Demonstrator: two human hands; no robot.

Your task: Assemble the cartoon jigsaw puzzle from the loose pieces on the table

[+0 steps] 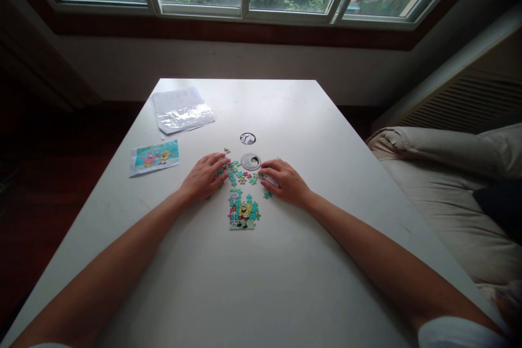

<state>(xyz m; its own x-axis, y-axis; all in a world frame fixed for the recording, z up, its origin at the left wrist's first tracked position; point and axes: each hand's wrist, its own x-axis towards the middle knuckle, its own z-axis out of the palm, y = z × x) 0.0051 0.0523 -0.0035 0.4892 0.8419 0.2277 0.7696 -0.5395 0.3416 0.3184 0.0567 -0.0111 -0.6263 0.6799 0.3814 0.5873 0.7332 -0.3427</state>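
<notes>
A partly joined jigsaw puzzle [245, 215] lies on the white table, showing a yellow square character and a taller pale one on green. Just beyond it is a scatter of loose jigsaw pieces [232, 178], mostly green with some pink. My left hand [204, 176] rests palm down at the left side of these pieces, fingers apart, its fingertips among them. On the right, my right hand [287, 182] lies with fingers spread and slightly curled beside the pieces. A pale patch shows between its fingers; I cannot tell what it is. Neither hand visibly grips anything.
A round silvery lid or disc [250, 161] lies between the hands, with another shiny round item [248, 138] behind it. A printed picture sheet [155, 157] and papers in a clear plastic sleeve [183, 111] lie at left. A cushioned seat [432, 174] stands right of the table [261, 288].
</notes>
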